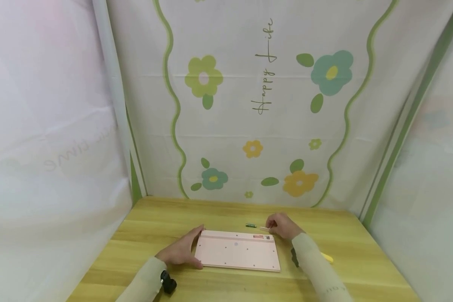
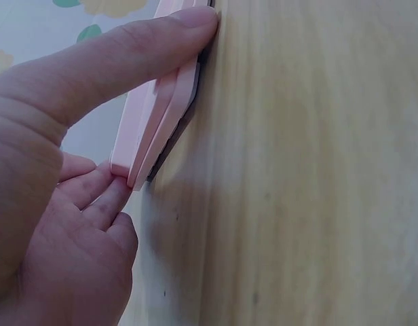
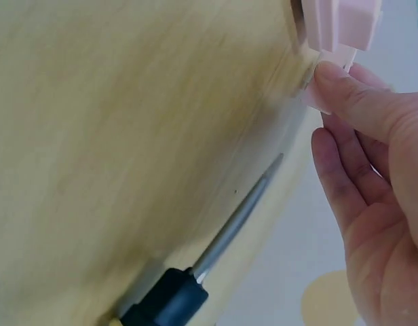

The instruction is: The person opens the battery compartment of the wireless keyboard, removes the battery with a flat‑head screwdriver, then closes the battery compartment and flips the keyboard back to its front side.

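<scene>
A pink keyboard (image 1: 238, 253) lies face down on the wooden table, its underside dotted with small screws and a label near the far right corner. My left hand (image 1: 181, 250) holds its left end, thumb at the near corner and fingers at the far one; the left wrist view shows the thumb along the edge of the keyboard (image 2: 144, 129). Just beyond the far right corner, my right hand (image 1: 285, 226) pinches a small thin pink cover (image 3: 316, 100) between thumb and fingers. A green battery (image 1: 251, 225) lies behind the keyboard, left of that cover.
A screwdriver (image 3: 229, 231) with a metal shaft lies on the table to the right; its yellow handle (image 1: 327, 257) shows beside my right sleeve. A flower-printed curtain (image 1: 230, 126) hangs behind the table's far edge, with white cloth on both sides.
</scene>
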`<state>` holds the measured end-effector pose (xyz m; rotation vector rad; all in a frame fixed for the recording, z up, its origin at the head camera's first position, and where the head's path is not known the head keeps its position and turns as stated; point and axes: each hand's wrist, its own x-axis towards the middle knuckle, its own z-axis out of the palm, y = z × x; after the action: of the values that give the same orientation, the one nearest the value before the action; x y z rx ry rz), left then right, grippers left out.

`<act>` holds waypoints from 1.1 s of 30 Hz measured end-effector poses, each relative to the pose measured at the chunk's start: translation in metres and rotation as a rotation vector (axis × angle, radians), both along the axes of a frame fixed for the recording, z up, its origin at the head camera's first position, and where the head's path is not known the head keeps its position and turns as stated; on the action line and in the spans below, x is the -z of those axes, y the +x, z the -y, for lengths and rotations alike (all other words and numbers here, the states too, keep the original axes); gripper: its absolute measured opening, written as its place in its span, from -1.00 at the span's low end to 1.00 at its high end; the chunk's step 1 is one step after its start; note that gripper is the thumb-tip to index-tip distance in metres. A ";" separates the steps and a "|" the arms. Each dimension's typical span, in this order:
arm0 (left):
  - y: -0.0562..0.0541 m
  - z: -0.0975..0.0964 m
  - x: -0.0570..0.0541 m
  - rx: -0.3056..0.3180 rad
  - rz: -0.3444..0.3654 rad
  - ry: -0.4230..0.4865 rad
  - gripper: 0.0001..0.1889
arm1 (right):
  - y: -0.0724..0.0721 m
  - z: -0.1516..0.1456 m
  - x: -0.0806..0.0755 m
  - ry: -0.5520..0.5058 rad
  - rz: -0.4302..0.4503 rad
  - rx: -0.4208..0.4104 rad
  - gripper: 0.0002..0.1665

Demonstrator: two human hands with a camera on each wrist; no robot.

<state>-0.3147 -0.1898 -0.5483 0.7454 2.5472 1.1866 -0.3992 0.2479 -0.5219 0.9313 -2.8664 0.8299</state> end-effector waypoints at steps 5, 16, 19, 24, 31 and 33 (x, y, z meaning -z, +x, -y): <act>0.001 -0.002 -0.002 -0.001 0.014 0.009 0.43 | 0.000 -0.004 -0.003 0.005 0.019 -0.036 -0.93; 0.002 -0.004 -0.007 -0.007 0.036 0.033 0.42 | 0.011 -0.004 -0.032 0.008 0.067 -0.079 -0.86; 0.002 -0.003 -0.007 -0.010 0.032 0.024 0.42 | 0.012 -0.002 -0.037 0.017 0.061 -0.097 -0.88; -0.001 -0.002 -0.007 -0.009 0.005 0.015 0.43 | 0.013 0.002 -0.038 0.020 0.040 -0.115 -0.87; -0.003 -0.001 -0.004 -0.010 0.015 0.008 0.44 | 0.019 0.009 -0.037 0.032 0.054 -0.136 -0.83; -0.002 -0.001 -0.003 -0.013 0.019 0.003 0.44 | 0.022 0.012 -0.037 0.026 0.073 -0.142 -0.83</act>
<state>-0.3165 -0.1889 -0.5453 0.7160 2.5392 1.1961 -0.3771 0.2364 -0.4845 1.1421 -2.9071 0.8559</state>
